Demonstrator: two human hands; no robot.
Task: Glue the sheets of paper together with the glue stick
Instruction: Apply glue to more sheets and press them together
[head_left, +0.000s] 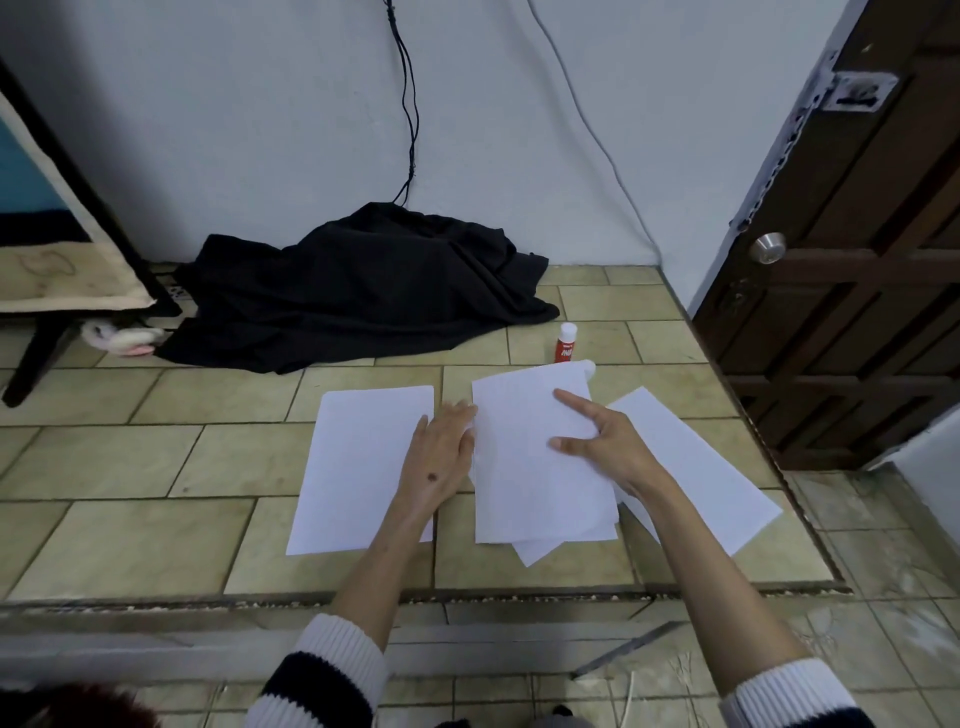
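Note:
Several white paper sheets lie on a tiled raised platform. A single sheet (358, 467) lies at the left. A middle stack (524, 467) sits beside it, with more sheets (696, 467) fanned out to its right. My left hand (441, 457) lies flat at the stack's left edge, partly over the single sheet. My right hand (602, 436) presses on top of the stack with fingers spread. A red glue stick (565, 343) with a white cap stands upright just behind the stack, touched by neither hand.
A heap of black cloth (358, 291) lies against the wall behind the papers. A dark wooden door (857, 260) stands at the right. A dark furniture leg (41, 353) is at the far left. The platform's front edge (467, 595) drops to a lower floor.

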